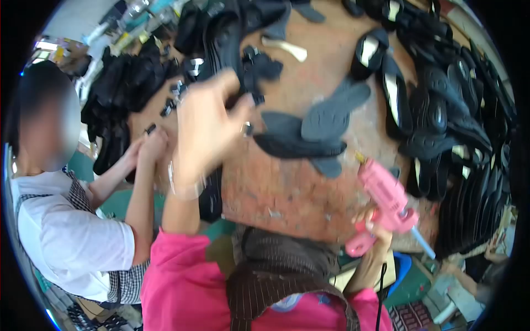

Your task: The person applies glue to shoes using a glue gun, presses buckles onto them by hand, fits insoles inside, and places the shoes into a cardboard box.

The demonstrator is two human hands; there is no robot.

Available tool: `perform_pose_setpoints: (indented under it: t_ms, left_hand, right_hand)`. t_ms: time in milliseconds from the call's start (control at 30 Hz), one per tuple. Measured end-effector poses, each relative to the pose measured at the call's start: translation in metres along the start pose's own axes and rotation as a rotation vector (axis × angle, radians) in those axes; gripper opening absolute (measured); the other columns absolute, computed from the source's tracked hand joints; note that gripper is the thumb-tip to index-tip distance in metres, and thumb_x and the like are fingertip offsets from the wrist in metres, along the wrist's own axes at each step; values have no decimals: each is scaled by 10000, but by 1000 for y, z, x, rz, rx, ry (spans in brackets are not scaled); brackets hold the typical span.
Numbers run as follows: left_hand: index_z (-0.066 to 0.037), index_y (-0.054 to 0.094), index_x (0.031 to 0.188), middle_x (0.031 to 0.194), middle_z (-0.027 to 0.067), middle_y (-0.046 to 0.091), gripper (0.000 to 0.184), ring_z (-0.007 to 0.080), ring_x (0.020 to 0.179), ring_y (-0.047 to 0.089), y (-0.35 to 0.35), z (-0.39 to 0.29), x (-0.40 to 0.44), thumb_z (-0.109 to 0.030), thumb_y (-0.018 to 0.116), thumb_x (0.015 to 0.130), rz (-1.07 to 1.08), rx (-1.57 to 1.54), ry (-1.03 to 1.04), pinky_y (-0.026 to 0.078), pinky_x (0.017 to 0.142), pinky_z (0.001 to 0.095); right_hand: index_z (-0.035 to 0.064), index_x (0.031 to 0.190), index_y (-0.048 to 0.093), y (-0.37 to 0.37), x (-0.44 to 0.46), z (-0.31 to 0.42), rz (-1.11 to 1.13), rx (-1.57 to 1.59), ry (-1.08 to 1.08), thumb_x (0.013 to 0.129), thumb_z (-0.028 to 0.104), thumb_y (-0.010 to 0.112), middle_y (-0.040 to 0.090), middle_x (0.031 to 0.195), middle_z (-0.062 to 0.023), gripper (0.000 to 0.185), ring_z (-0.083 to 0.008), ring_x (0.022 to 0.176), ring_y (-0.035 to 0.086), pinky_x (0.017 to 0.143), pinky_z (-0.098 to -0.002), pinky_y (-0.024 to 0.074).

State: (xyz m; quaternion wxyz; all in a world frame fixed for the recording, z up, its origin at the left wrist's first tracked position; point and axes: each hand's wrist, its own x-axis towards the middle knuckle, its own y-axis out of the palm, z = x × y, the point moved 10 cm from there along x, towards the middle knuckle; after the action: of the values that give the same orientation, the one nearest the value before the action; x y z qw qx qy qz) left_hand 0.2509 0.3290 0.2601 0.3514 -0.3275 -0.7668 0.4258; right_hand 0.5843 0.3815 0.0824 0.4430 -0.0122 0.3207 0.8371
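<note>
Single head-worn view, wide, facing forward and down at close range: table (298,201) mid-frame, wearer's apron (287,256) bottom centre.

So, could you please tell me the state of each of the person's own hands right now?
Left hand: open, thumb and fingers apart, blurred; any small item in it cannot be told.
Right hand: closed, holding the pink glue gun.

Bright pink shirt (182,287), short-sleeved, with blue print (287,301) at chest. Over it, dark brown apron (276,259) with thin pale pinstripes and shoulder straps (239,324). Left wrist (186,181): pale, thin bracelet (172,177), blurred.
</note>
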Motion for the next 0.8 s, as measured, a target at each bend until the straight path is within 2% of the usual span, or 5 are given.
perform_pose_setpoints:
  t_ms: [200,367,533,700,800]
  left_hand:
    - [-58,513,793,622,115,575,168,315,562,588,132,-40,-268,-171,636,790,736,-218,-37,464,523,414]
    - [39,495,1110,975,216,580,362,299,917,608,134,-22,-269,-191,621,860,477,-637,-324,497,778,361]
    - [67,317,1321,1282,188,447,538,242,1232,420,203,4,-272,113,459,805,64,-2064,-1094,293,1078,333]
    - [56,433,1134,1217,155,477,442,226,1158,452,232,-3,-245,171,403,709,9,-2609,-428,310,1049,316]
    - [62,420,1159,1252,162,459,464,234,1181,443,223,0,-248,167,404,708,-13,-2315,-865,312,1047,314]
  right_hand:
    - [-4,792,547,25,-24,-6,40,-298,87,648,130,658,565,756,-118,225,-250,752,564,734,-367,455]
    - [-1,911,600,39,-49,-30,117,-540,195,719,-30,676,613,892,-75,209,-200,891,594,803,-341,470]
    - [37,824,609,38,-60,-50,74,-721,263,748,6,687,579,704,12,113,-70,596,537,537,-246,430]
    - [55,786,589,44,-56,-51,7,-872,229,759,69,683,542,646,25,99,-58,536,493,494,-247,398]
    - [54,788,582,42,-52,-56,7,-900,221,754,75,687,536,641,26,113,-66,533,491,491,-256,396]
